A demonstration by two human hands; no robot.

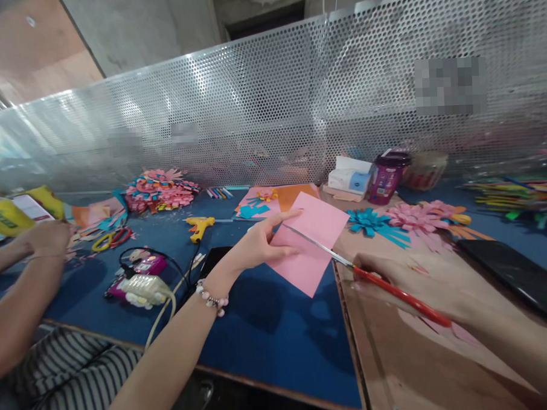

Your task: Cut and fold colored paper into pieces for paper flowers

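Pinched between thumb and fingers of my left hand (261, 242) is the left edge of a pink paper sheet (314, 227), held up above the blue table. My right hand (403, 278) is closed around a pair of red-handled scissors (395, 293). The metal blades (316, 244) lie across the sheet, their tips pointing toward my left fingers. Whether the blades have cut into the paper I cannot tell. A beaded bracelet (213, 298) circles my left wrist.
A yellow glue gun (197, 227) and a power strip (143, 289) with cables lie left. Paper flowers (414, 217), a purple cup (386, 179), a tissue pack (351, 176) and a black phone (514, 273) are right. Another person's hand (51, 239) is far left. A perforated metal panel (260, 103) stands behind.
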